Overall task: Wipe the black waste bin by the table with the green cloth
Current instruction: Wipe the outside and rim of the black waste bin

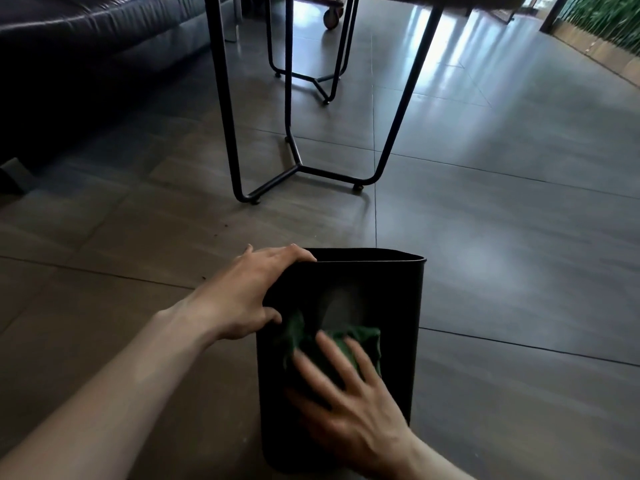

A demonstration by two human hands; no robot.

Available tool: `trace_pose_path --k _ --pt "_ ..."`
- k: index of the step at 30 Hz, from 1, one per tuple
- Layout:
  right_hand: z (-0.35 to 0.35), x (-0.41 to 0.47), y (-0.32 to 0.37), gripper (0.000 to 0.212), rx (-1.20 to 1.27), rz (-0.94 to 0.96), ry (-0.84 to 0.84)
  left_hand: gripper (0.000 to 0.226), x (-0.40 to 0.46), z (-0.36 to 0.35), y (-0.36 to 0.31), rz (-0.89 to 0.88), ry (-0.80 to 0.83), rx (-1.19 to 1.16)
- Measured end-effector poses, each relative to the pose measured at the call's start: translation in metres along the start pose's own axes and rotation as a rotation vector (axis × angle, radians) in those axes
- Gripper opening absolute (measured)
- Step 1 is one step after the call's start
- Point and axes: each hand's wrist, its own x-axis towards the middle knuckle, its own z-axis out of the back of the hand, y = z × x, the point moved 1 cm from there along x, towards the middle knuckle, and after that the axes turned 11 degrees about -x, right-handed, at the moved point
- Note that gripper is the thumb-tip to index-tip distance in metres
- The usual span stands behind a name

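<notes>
Dark leather sofa (86, 46) at far left, well apart from the work. Nearer, left hand (242, 296) gripping the waste bin (398, 323) at its upper left corner, fingers hooked over the rim, thumb on the near face; steadying it, by the look of things. Bin apparently tipped away from the viewer on the floor (519, 271), mouth toward the table legs (298, 161), long axis running from near edge of view toward those legs. Pressed flat on the bin's near face: green cloth (360, 344), bunched, just right of the left thumb and under the right fingers. Right hand (349, 396) spread, fingers straight and blurred, palm pushing the cloth rather than clutching it. Cloth lying above and slightly left of the right palm, so probably a stroke along the long axis toward the rim, or across the face; lower part of the face hidden under the hand. Farther right, bare tiles, then green planting (602, 19) at the top corner.
</notes>
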Motion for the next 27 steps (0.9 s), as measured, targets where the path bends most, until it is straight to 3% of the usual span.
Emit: trace_pose_path --k 2,4,6,9,11,13,15,18,20,22,25,27 --pt "-0.002 -0.033 -0.014 0.033 -0.088 0.185 0.063 0.091 0.000 0.000 0.000 0.008 0.001 0.001" --pt "0.000 -0.043 -0.041 0.032 -0.115 0.210 0.096 0.091 0.000 0.000 -0.002 0.008 -0.008 -0.010" --pt "0.005 -0.030 -0.069 0.032 -0.080 0.022 0.084 0.091 0.000 0.000 -0.003 0.011 -0.018 -0.017" --pt "0.016 0.016 -0.090 0.039 -0.020 -0.493 0.030 0.090 0.000 0.000 -0.003 0.021 -0.020 -0.027" --pt "0.019 0.043 -0.080 0.044 0.039 -0.694 -0.010 0.090 0.002 0.000 -0.004 0.021 -0.025 -0.028" --pt "0.013 0.048 -0.048 0.054 0.082 -0.608 -0.005 0.088 0.002 0.000 -0.005 0.018 -0.031 -0.032" --pt "0.005 0.027 -0.010 0.063 0.074 -0.320 0.026 0.085 0.003 0.000 -0.005 0.001 -0.029 -0.035" --pt "0.000 -0.023 0.008 0.049 -0.053 0.113 0.113 0.089 0.002 -0.001 -0.004 0.019 -0.031 -0.013" --pt "0.004 -0.041 -0.013 0.041 -0.110 0.179 0.133 0.090 0.001 -0.002 -0.004 0.023 -0.033 -0.006" --pt "0.010 -0.037 -0.042 0.040 -0.080 -0.007 0.089 0.090 0.001 -0.002 -0.003 0.033 -0.035 -0.016" --pt "0.022 -0.003 -0.084 0.053 0.063 -0.600 0.038 0.091 0.002 -0.003 -0.003 0.032 -0.036 -0.012" --pt "0.029 0.023 -0.100 0.062 0.145 -0.860 -0.033 0.091 0.003 -0.003 -0.005 0.028 -0.034 -0.006"
